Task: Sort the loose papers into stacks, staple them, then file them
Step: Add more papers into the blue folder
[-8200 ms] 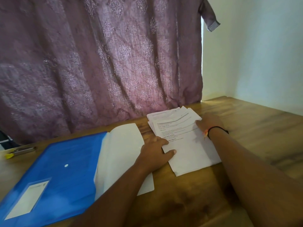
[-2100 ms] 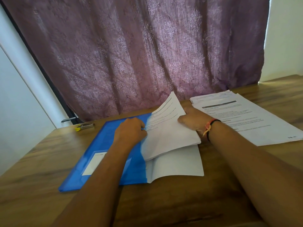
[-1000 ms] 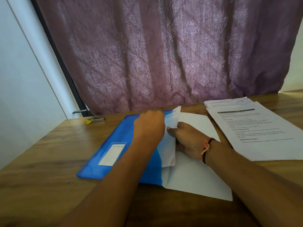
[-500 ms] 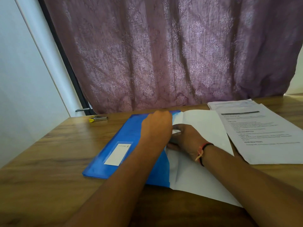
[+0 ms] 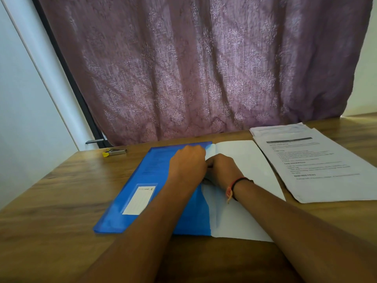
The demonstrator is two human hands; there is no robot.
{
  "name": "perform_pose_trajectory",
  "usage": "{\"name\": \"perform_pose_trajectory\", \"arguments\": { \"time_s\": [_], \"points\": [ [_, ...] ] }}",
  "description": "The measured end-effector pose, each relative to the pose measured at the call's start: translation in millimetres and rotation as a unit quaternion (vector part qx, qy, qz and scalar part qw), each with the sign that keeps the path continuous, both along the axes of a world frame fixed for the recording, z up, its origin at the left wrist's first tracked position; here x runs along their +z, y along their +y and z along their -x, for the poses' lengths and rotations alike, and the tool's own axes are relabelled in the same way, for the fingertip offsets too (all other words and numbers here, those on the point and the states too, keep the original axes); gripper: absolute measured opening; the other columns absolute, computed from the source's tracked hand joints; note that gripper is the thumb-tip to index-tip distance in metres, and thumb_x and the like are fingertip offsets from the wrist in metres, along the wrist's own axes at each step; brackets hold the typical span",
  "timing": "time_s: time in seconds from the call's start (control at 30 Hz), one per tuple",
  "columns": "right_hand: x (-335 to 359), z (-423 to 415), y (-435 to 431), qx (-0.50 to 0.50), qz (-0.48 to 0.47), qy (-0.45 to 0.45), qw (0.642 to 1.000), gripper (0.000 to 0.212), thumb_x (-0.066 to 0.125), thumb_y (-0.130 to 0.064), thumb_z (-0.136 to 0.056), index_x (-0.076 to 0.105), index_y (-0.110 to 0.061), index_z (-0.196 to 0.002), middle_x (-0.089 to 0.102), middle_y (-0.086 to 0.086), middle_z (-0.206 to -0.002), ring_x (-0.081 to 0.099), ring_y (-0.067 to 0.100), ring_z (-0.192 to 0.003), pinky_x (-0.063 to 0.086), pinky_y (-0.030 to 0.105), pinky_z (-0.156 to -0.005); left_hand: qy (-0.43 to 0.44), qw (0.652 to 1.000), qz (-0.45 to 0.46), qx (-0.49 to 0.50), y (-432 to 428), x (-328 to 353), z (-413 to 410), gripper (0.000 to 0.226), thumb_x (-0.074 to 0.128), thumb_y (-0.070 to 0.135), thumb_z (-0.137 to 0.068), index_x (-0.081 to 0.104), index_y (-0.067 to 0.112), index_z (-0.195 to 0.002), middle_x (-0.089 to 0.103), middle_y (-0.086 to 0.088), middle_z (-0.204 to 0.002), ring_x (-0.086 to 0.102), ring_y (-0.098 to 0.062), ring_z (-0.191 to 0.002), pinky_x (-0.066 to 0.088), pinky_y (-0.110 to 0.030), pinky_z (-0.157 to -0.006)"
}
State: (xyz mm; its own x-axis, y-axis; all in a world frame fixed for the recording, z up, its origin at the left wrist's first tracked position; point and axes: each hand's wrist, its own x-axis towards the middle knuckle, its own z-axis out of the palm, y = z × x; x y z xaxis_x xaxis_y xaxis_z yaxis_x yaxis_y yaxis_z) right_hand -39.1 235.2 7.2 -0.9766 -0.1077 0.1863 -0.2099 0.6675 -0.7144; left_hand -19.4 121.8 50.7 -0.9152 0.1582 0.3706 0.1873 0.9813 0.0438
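A blue plastic folder (image 5: 153, 172) lies flat on the wooden table (image 5: 57, 203), with a white label pocket on its cover. Blank white sheets (image 5: 246, 160) stick out of its right side. My left hand (image 5: 187, 166) grips the folder's cover at the right edge, near the far corner. My right hand (image 5: 222, 170), a red-and-black band at the wrist, lies curled on the white sheets right beside it and holds them at the folder's opening; its fingertips are hidden under my left hand. A stack of printed papers (image 5: 318, 166) rests to the right.
A small stapler (image 5: 115, 152) with a yellow end sits at the table's far left edge. A purple patterned curtain (image 5: 193, 68) hangs behind the table. A white wall stands at the left, past the table's edge.
The raised sheet between my hands has gone down flat into the folder's opening. My two hands have closed together at the folder's right edge.
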Motion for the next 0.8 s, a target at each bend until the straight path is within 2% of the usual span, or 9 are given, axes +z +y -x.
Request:
{"name": "perform_pose_trajectory", "arguments": {
  "time_s": [0.1, 0.2, 0.33, 0.47, 0.6, 0.67, 0.73, 0.8],
  "points": [
    [5, -2, 6, -0.008, -0.063, 0.012, 0.998, 0.012, 0.069, -0.012, -0.081, 0.078, -0.007, -0.087, 0.073, 0.014, -0.085, 0.067, 0.03, -0.085, 0.055, 0.037, -0.08, -0.02, 1.0, -0.002, 0.007, 0, -4, 2, 0.016, 0.052, 0.012, -0.097, 0.066, 0.011, -0.105, 0.066, -0.01, -0.108, 0.062, -0.031, -0.101, 0.04, -0.033, -0.067],
    [13, -3, 17, -0.012, -0.104, 0.021, 0.994, 0.028, 0.072, -0.025, -0.087, 0.075, -0.002, -0.103, 0.072, 0.016, -0.1, 0.066, 0.03, -0.097, 0.05, 0.037, -0.09, -0.027, 0.999, 0.014, 0.022, -1, -5, 5, 0.017, 0.05, 0.011, -0.097, 0.064, 0.01, -0.107, 0.065, -0.011, -0.112, 0.061, -0.032, -0.103, 0.041, -0.034, -0.07],
    [27, -1, 43, -0.049, -0.135, 0.063, 0.988, 0.033, 0.07, -0.035, -0.09, 0.073, -0.007, -0.106, 0.072, 0.01, -0.102, 0.064, 0.027, -0.101, 0.05, 0.039, -0.091, -0.048, 0.997, 0.035, 0.039, -5, -10, 11, 0.023, 0.051, 0.015, -0.097, 0.065, 0.013, -0.115, 0.064, -0.011, -0.116, 0.061, -0.032, -0.107, 0.041, -0.034, -0.074],
    [30, 6, 79, -0.111, -0.202, 0.057, 0.971, 0.037, 0.061, -0.043, -0.094, 0.071, -0.012, -0.113, 0.07, 0.01, -0.112, 0.063, 0.03, -0.106, 0.05, 0.034, -0.091, -0.102, 0.993, 0.032, 0.043, -9, -21, 16, 0.021, 0.054, 0.027, -0.098, 0.068, 0.016, -0.108, 0.066, -0.007, -0.112, 0.06, -0.026, -0.099, 0.041, -0.032, -0.073],
    [33, 9, 124, -0.219, -0.183, 0.04, 0.957, 0.037, 0.056, -0.039, -0.098, 0.066, -0.01, -0.119, 0.068, 0.012, -0.12, 0.062, 0.032, -0.11, 0.048, 0.039, -0.095, -0.074, 0.997, 0.034, 0.011, 11, -16, 4, 0.033, 0.046, 0.038, -0.103, 0.067, 0.016, -0.118, 0.066, -0.006, -0.118, 0.06, -0.025, -0.108, 0.046, -0.034, -0.08],
    [33, 12, 147, -0.27, -0.177, 0.012, 0.946, 0.044, 0.057, -0.042, -0.097, 0.063, -0.01, -0.126, 0.064, 0.013, -0.128, 0.059, 0.032, -0.117, 0.045, 0.041, -0.1, -0.047, 0.998, -0.011, -0.049, 38, -12, -6, 0.034, 0.047, 0.037, -0.104, 0.068, 0.015, -0.121, 0.067, -0.006, -0.12, 0.061, -0.025, -0.111, 0.049, -0.035, -0.088],
    [28, 15, 169, -0.311, -0.167, -0.009, 0.936, 0.046, 0.06, -0.044, -0.094, 0.062, -0.013, -0.127, 0.062, 0.012, -0.132, 0.057, 0.033, -0.12, 0.045, 0.043, -0.101, -0.04, 0.986, -0.094, -0.13, 76, -7, -15, 0.033, 0.053, 0.034, -0.102, 0.071, 0.012, -0.118, 0.069, -0.006, -0.12, 0.062, -0.023, -0.11, 0.05, -0.033, -0.095],
    [22, 13, 186, -0.355, -0.153, -0.037, 0.922, 0.047, 0.062, -0.044, -0.091, 0.06, -0.017, -0.129, 0.058, 0.011, -0.134, 0.053, 0.033, -0.123, 0.044, 0.045, -0.102, -0.102, 0.965, -0.169, -0.174, 115, -1, -24, 0.034, 0.06, 0.036, -0.099, 0.073, 0.011, -0.118, 0.072, -0.007, -0.119, 0.065, -0.022, -0.105, 0.05, -0.028, -0.09]
  ]
}}
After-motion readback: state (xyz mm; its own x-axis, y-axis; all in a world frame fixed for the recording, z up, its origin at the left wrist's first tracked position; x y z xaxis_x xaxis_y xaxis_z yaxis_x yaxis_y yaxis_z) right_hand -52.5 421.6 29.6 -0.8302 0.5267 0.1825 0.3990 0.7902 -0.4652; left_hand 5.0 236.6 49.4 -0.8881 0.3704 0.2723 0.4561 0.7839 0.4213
